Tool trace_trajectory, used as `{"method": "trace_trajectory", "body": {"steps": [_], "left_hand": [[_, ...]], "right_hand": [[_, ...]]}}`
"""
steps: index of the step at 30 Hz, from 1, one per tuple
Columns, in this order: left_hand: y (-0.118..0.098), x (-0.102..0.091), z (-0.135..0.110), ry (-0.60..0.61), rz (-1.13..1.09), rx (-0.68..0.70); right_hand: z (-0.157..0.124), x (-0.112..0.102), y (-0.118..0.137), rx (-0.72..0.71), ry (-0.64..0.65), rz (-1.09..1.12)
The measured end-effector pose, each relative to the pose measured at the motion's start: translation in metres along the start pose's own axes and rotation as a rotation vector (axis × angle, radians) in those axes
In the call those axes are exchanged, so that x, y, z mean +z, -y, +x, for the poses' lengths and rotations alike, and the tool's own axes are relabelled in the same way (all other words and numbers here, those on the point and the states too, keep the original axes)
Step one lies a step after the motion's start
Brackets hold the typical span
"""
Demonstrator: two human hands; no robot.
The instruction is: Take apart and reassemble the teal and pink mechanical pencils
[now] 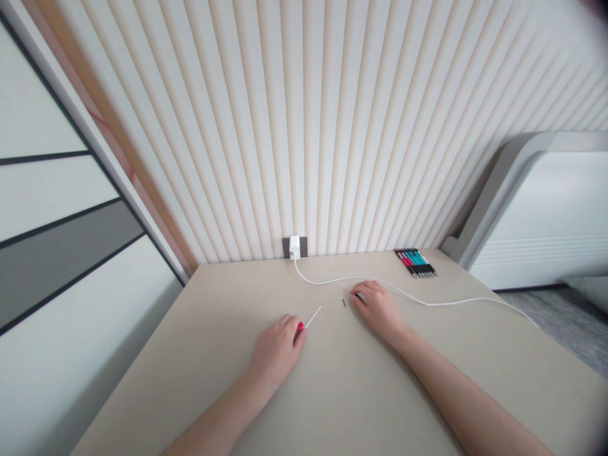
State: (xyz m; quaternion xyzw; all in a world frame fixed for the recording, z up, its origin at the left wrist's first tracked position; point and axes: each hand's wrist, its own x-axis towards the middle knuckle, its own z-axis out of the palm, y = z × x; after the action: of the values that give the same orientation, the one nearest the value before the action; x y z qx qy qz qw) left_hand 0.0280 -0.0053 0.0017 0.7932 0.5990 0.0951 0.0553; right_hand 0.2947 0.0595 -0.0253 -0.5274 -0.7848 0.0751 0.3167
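From my screen I see the left hand (277,350) lying on the bench (342,392), with its fingers curled around a small red handle (300,327). A thin white stick (313,316) comes out from this handle and points away toward the wall. The right hand (377,310) lies with curled fingers over a small grey thing (361,297). I cannot tell if it is pinching this thing or only covering it. Between the hands, a tiny dark piece (344,303) lies alone on the bench. I think all these things are very light. The thin stick looks stiff but maybe fragile, so I would take hold at the red handle. The tiny piece can slip, so it needs a pinch with the fingertips. Farther away are a white charger (294,247), its white cable (342,279), and a row of coloured pens (415,261).
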Motion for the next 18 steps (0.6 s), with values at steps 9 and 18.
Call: {"method": "trace_trajectory", "body": {"steps": [9, 18], "left_hand": [[-0.0008, -0.0051, 0.0022, 0.060, 0.010, 0.027], [-0.0010, -0.0051, 0.0036, 0.069, 0.019, 0.032]], "right_hand": [[-0.0012, 0.0015, -0.0025, 0.039, 0.061, -0.054], [-0.0031, -0.0019, 0.0071, -0.029, 0.000, -0.069]]}}
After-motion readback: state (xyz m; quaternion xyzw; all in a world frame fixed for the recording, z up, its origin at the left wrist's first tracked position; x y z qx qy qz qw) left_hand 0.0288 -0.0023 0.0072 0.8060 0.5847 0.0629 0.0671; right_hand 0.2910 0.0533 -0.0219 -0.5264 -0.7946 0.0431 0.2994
